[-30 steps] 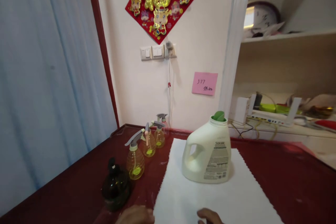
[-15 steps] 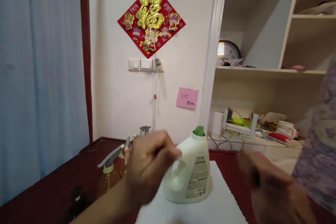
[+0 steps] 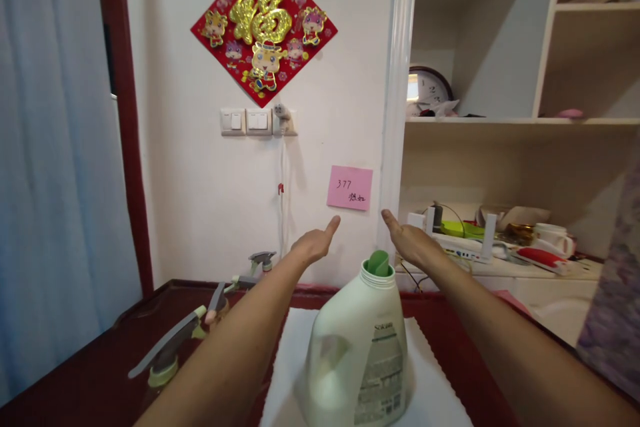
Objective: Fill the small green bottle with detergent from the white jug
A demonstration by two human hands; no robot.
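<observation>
A cream plastic detergent jug (image 3: 355,353) with a green spout (image 3: 379,263) stands upright on a white scallop-edged sheet (image 3: 433,393), its printed back label facing the camera, on a dark red tabletop (image 3: 465,380). Above it, a person's bare arms reach forward on either side of the spout. The left hand (image 3: 315,245), at 11 o'clock from the jug, and the right hand (image 3: 413,245), at 1 o'clock, are both wide open and empty, thumbs spread, touching nothing. Three spray bottles line up from 9 to 10 o'clock: the nearest grey trigger head (image 3: 167,347) is partly hidden by the left forearm, followed by a second sprayer (image 3: 217,303) and a third (image 3: 263,261). At 12 o'clock a pink sticky note (image 3: 350,187) marked "377" is fixed to the wall. At 11 o'clock hang a red diamond-shaped fu decoration (image 3: 263,27) and, below it, a switch plate (image 3: 245,121). A wall clock (image 3: 427,90) sits on a shelf at 1 o'clock, a white router (image 3: 450,233) stands at 2 o'clock, a blue curtain (image 3: 60,180) falls at 10 o'clock, and purple patterned fabric (image 3: 615,307) edges in at 3 o'clock.
</observation>
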